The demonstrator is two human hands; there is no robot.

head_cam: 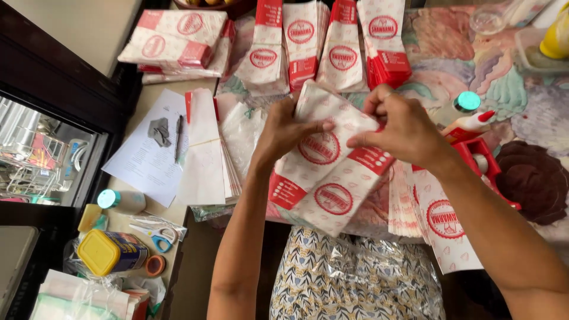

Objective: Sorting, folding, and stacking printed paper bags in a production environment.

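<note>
Hands (284, 133) (403, 127) both pinching one red-and-white paper bag (329, 172), held up above the bench (474, 71). Best kept flat, edges lined up, thumbs pressing the fold. More bag stacks (332, 47) behind.

We see little open room here. Past the left hand (284, 133) and right hand (403, 130), bag stacks (323, 47) wall off the far edge. Left, a flat pile (207, 148) and a pen (178, 137) on paper (142, 160) crowd the way. Right, the red dispenser (483, 160) and glue bottle (471, 123) stand close; beyond them the patterned cloth (510, 89) lies bare, our widest gap.
</note>
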